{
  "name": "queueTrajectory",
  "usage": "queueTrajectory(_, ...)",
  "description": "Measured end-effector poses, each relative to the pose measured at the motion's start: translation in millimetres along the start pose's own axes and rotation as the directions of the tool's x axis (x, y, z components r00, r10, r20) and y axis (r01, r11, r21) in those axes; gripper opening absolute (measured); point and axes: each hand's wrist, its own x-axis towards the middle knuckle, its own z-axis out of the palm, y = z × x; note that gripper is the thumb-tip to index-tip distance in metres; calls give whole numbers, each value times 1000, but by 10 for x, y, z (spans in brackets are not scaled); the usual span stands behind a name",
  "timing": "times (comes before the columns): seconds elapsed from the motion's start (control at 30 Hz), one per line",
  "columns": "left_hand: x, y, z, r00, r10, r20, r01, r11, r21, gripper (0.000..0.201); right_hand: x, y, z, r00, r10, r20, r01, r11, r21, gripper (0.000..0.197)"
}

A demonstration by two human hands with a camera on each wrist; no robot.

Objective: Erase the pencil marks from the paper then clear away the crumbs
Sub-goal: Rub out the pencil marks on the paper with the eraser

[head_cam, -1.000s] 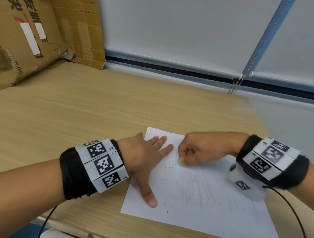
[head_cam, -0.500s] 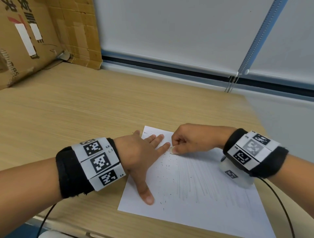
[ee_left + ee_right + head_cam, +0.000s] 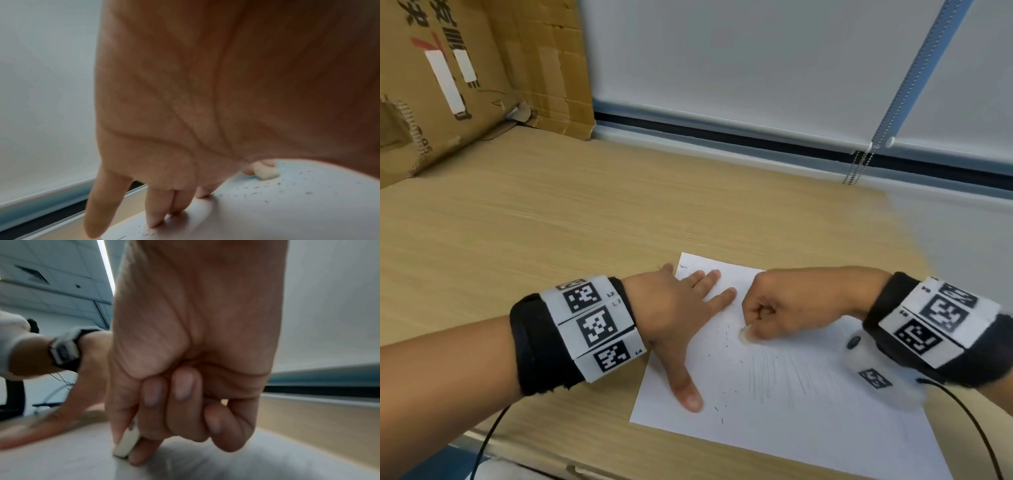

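Note:
A white sheet of paper (image 3: 808, 431) lies on the wooden desk with faint pencil strokes (image 3: 784, 377) fanned across its middle. Dark eraser crumbs (image 3: 726, 337) are scattered over its left part. My right hand (image 3: 784, 310) pinches a small white eraser (image 3: 743, 334) and presses its tip onto the sheet above the strokes; the right wrist view shows the eraser (image 3: 126, 445) between thumb and forefinger. My left hand (image 3: 681, 318) lies flat on the paper's left edge, fingers spread, thumb pointing toward me. The left wrist view shows the eraser (image 3: 266, 173) and crumbs (image 3: 252, 193) beyond the palm.
Flattened cardboard boxes (image 3: 448, 78) lean against the wall at the back left. A window blind with a bead chain (image 3: 858, 168) hangs behind the desk (image 3: 534, 222). The desk's near edge runs just below the paper. A black cable (image 3: 486, 442) trails from my left wrist.
My right hand with the eraser moved away from me toward the paper's top, then came back toward me onto the top of the strokes. The left hand stayed pressed on the sheet.

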Motion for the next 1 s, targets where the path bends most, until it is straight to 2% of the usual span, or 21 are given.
queueTrajectory(0.1,11,-32,33,1000,14,-17,-15,1000,-19,147,34,144,-61,990,43,-135,-42,999,5,36)
queueTrajectory(0.27,9,-25,36,1000,13,-22,-13,1000,-27,147,-43,-19,71,1000,2,27,-2,1000,-1,37)
queueTrajectory(0.43,16,-32,35,1000,17,-22,-18,999,-31,147,26,88,-68,989,75,-128,-77,997,-17,38)
queueTrajectory(0.6,8,-10,18,1000,12,-21,-13,1000,-19,146,-116,-95,109,1000,-3,26,3,1000,4,34)
queueTrajectory(0.73,18,-31,30,999,30,-19,-31,998,-49,145,-74,-32,31,996,30,-86,-26,999,47,35)
queueTrajectory(0.8,15,-31,34,999,30,-21,-31,998,-47,143,-114,-82,125,999,8,-54,-4,998,66,32)
queueTrajectory(0.9,15,-9,14,1000,19,-12,-19,1000,-23,142,-198,-209,205,996,-28,87,17,991,133,32)
queueTrajectory(0.93,15,-7,9,1000,19,-7,-19,999,-26,142,-183,-200,164,996,-25,85,14,991,131,32)
queueTrajectory(1.0,19,-22,11,1000,24,-3,-24,999,-33,143,-134,-118,68,1000,10,4,-10,993,120,34)
